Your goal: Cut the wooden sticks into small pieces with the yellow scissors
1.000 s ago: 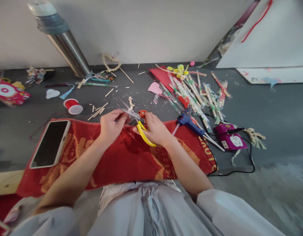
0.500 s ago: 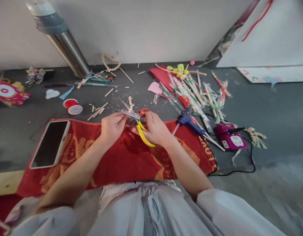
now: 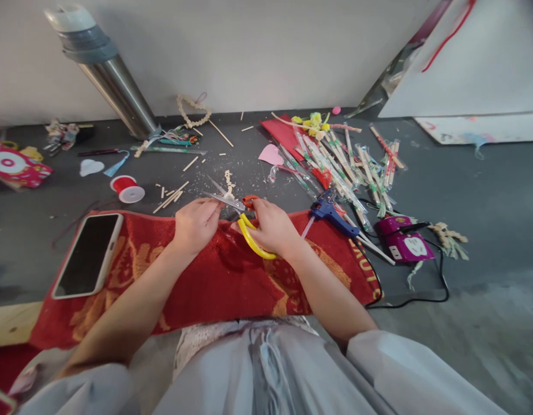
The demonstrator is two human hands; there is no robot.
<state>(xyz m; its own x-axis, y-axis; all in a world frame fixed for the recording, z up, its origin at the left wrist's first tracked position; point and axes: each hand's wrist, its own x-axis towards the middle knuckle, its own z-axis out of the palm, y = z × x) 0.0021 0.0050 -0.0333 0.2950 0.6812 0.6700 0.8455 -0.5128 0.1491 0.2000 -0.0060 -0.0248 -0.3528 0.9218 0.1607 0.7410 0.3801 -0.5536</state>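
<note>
My right hand [image 3: 273,227] is closed around the handles of a pair of scissors [image 3: 255,242], one loop yellow and the other orange. Their metal blades stand apart and point left, above the far edge of a red towel [image 3: 206,288]. My left hand [image 3: 197,225] is closed in a pinch right beside the blades; its fingertips hide what they hold. Just past the blades there is a short, knobbly strip of pale wooden bits [image 3: 229,180]; I cannot tell whether it touches the left fingers.
Cut wooden sticks [image 3: 171,197] and a red thread spool [image 3: 127,189] lie left. A phone [image 3: 89,253] rests on the towel. At right are a blue glue gun [image 3: 333,214], wrapped chopsticks [image 3: 336,167] and a purple power block [image 3: 405,239]. A steel flask [image 3: 119,92] stands behind.
Both hands and the scissors stay almost in place. The scissors' yellow loop has swung slightly outward, and the view has shifted a little.
</note>
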